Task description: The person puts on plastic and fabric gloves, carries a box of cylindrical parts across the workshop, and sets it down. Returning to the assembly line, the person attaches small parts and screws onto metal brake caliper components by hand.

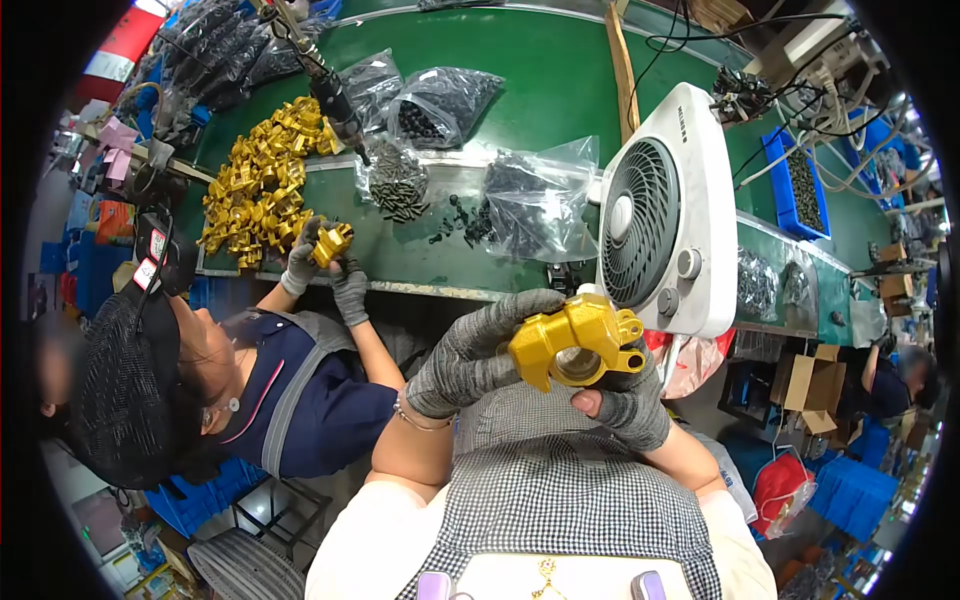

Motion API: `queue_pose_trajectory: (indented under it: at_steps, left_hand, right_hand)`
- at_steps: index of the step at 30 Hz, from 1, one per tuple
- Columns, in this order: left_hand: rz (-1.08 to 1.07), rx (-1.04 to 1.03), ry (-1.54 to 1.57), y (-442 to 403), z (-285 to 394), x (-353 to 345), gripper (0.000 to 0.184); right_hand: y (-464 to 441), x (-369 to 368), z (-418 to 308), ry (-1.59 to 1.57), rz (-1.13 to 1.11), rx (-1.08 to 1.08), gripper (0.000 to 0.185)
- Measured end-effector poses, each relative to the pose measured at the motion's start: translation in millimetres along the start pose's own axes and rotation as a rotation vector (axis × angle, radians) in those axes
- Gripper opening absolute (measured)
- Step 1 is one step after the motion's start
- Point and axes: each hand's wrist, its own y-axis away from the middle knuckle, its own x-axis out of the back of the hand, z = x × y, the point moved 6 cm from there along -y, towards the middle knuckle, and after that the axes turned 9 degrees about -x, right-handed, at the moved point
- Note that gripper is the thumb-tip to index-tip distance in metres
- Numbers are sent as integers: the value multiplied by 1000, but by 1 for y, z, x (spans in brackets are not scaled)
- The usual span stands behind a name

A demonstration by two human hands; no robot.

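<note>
A gold brake caliper (555, 335) with a round bore and two lug holes is held up in front of my chest, between both hands. My left hand (465, 358), in a grey knit glove, grips its left end, fingers along the top and side. On the other end, my right hand (632, 408) closes round the lugs from behind and below; its thumb tip pokes bare from the glove. Part of the caliper's far side is hidden by my fingers.
A white fan (665, 215) stands just beyond my right hand. Bags of black parts (540, 200), loose bolts (400, 190) and a heap of gold castings (260, 185) lie on the green bench (550, 70). A hanging driver (335, 100) is above. At left, a co-worker holds another caliper (332, 243).
</note>
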Motion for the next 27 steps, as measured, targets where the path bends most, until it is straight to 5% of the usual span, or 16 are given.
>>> queue_pose_trajectory:
  at_steps: [5,20,27]
  left_hand:
    - [-1,18,-53,-2,6,-3,59]
    - [12,10,-46,0,5,-1,55]
    - [152,76,16,6,-17,8,60]
  right_hand:
    - [-5,1,6,-110,38,-35,98]
    - [-13,13,19,89,56,122,81]
    - [-15,12,18,54,44,-75,71]
